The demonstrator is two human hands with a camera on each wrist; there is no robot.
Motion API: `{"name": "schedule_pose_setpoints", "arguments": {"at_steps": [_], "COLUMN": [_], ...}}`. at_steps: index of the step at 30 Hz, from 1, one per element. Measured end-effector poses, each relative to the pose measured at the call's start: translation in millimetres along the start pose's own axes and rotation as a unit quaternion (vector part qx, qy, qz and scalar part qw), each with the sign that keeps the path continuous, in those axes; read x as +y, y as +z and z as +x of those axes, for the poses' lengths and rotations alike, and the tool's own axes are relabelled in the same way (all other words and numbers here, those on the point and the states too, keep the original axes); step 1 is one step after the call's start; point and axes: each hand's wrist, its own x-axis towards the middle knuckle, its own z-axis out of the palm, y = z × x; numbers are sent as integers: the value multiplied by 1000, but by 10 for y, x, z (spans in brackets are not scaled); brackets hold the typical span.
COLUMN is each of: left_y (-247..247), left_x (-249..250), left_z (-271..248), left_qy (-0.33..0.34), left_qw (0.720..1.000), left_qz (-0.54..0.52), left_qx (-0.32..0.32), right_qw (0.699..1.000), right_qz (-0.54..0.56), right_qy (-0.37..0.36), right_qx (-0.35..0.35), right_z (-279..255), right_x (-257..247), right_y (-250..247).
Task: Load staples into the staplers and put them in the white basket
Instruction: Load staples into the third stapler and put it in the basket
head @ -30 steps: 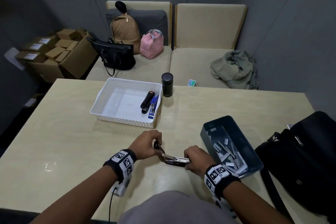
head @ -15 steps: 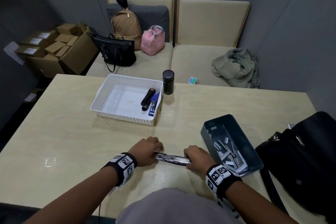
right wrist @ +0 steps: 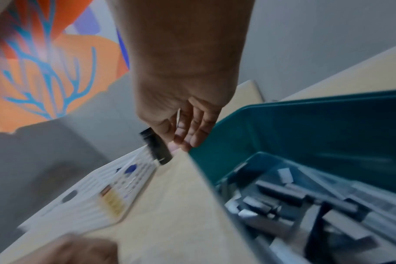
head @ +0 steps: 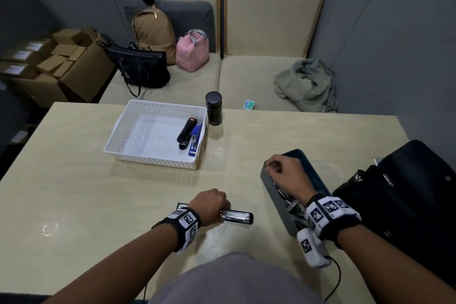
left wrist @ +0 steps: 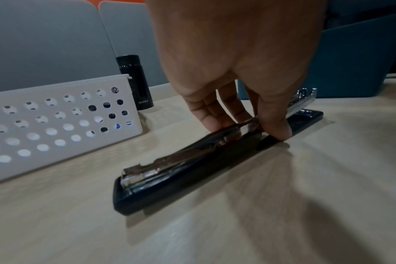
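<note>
A black stapler [head: 238,216] lies opened out flat on the table near me, its metal staple channel facing up [left wrist: 192,160]. My left hand [head: 212,205] pinches it at the middle hinge between thumb and fingers [left wrist: 249,125]. My right hand [head: 283,170] hovers over the far left corner of the teal bin [head: 274,195], fingers loosely curled [right wrist: 188,135], with nothing seen in them. Several staple strips [right wrist: 280,192] lie in the bin [right wrist: 305,134]. The white basket [head: 123,131] holds a black stapler [head: 186,132] and a blue stapler [head: 195,139] at its right side.
A black bottle [head: 213,108] stands just right of the basket. A black bag [head: 407,192] sits at the table's right edge, touching the teal bin. Behind the table a sofa carries bags and a grey garment [head: 306,84].
The stapler has been opened out flat on the table. My right hand let go of it and moved right and away to the teal bin. My left hand shifted to the stapler's middle.
</note>
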Motion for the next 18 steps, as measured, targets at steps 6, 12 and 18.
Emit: {"name": "schedule_pose_setpoints", "arguments": {"at_steps": [6,12,18], "left_y": [18,32,-33], "left_x": [-3,8,16], "left_z": [11,24,62], "left_qy": [-18,-23,-14], "left_qw": [1000,1000,1000], "left_qz": [-13,-4,-1], "left_qx": [3,1,-11], "right_qw": [988,955,890], "right_qz": [-74,-172,-416], "right_qy": [118,96,49], "right_qx": [-67,-220,-179], "right_z": [122,-6,-25], "right_x": [635,695,442], "right_y": [-289,-92,184]}}
